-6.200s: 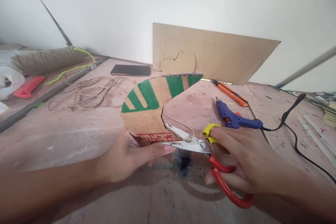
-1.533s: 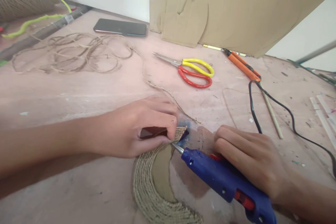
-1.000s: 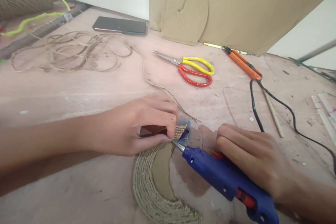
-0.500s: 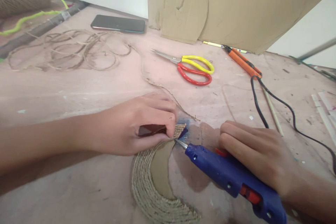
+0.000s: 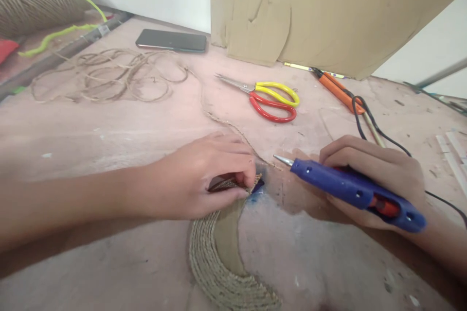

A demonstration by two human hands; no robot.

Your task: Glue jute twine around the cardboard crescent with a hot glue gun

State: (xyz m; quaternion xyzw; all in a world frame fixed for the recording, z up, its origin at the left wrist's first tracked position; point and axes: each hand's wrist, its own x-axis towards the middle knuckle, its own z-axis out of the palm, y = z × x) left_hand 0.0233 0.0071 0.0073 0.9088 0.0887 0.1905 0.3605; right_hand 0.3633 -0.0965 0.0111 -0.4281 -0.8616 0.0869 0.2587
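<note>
Worn pinkish table (image 5: 109,136), white wall behind, one cardboard sheet (image 5: 328,14) at 12 o'clock. Left hand (image 5: 197,180) pinches the twine-wrapped crescent (image 5: 215,262) at 6 o'clock; right hand (image 5: 372,175) grips one glue gun (image 5: 350,189) at 3 o'clock. One scissors (image 5: 270,99), one phone (image 5: 171,40).

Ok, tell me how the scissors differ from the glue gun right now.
The scissors lie flat on the table, untouched; the glue gun is gripped in the right hand, nozzle off the surface. The scissors have one yellow and one red handle; the glue gun is blue with a cord. Both have metal tips pointing left.
</note>
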